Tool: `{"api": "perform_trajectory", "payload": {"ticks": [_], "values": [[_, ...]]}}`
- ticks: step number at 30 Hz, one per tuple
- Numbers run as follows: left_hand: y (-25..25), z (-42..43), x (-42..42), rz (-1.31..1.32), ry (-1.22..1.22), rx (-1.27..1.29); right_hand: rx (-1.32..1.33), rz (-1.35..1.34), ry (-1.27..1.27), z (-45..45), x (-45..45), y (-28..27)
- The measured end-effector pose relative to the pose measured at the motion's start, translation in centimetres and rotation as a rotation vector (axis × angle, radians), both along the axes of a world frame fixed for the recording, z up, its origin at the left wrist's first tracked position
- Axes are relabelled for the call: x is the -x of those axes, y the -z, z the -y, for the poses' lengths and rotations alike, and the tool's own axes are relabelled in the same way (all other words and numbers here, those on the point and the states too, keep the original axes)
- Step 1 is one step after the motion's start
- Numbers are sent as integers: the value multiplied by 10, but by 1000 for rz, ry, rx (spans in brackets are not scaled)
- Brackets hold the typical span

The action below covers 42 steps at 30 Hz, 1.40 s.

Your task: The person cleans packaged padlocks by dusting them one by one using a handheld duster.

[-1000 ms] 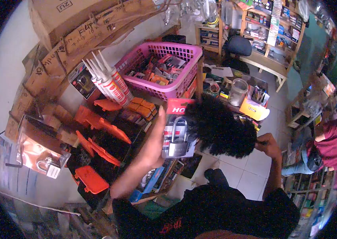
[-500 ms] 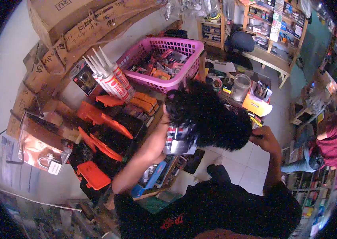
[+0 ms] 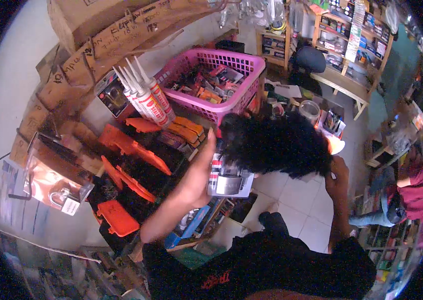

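My left hand [image 3: 199, 182] holds a carded padlock pack [image 3: 229, 185] upright by its left edge. A fluffy black duster [image 3: 279, 145] lies across the upper part of the pack and hides most of it. The closed fingers of my right hand [image 3: 337, 175] grip the duster at its right end; its handle is hardly visible. Left of my left hand stand orange-lidded boxes [image 3: 119, 218] and a bunch of white and red sealant tubes [image 3: 154, 107].
A pink basket [image 3: 211, 105] of packaged goods stands beyond my hands. Another padlock pack [image 3: 61, 197] hangs at the left. Behind are a glass jar [image 3: 310, 111], a dark chair [image 3: 310, 60] and wooden shelves. At the right is a person in a maroon top [image 3: 421, 190].
The duster has moved up over the pack's red header and the padlock's shackle. My right hand has moved slightly right. The surroundings have shifted a little rightward in view.
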<state>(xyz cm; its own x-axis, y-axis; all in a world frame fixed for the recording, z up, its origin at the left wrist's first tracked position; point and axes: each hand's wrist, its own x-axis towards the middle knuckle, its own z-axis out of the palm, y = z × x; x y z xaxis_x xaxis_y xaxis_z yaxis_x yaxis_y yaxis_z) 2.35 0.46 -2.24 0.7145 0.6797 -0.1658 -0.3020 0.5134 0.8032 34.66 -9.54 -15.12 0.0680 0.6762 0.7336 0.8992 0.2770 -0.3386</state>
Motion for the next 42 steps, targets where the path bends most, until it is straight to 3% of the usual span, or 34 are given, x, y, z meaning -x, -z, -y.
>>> {"api": "perform_trajectory", "payload": {"ticks": [9,13,22,25,29,33,36,40,42], "values": [[-2,0,1,-31,-93,-32,166,52,-45,-2,19,-31],[8,-10,12,-46,-27,-46,415,-64,-142,7,-8,-9],[-2,1,-1,-117,-137,-46,214,42,-159,4,0,-8],[-3,-4,9,-71,-93,-32,288,-146,-190,3,-8,11],[4,-10,9,-56,-86,-104,284,-96,-240,-1,-10,18],[9,-1,-10,-118,-247,-42,444,-195,-219,-5,8,-1],[2,-4,8,-83,-67,-59,540,-268,-208,-8,7,2],[7,-11,7,-63,-88,-63,740,-492,-162,-4,6,5],[12,-12,2,-117,-144,-58,460,-351,-169,-4,16,1]]}}
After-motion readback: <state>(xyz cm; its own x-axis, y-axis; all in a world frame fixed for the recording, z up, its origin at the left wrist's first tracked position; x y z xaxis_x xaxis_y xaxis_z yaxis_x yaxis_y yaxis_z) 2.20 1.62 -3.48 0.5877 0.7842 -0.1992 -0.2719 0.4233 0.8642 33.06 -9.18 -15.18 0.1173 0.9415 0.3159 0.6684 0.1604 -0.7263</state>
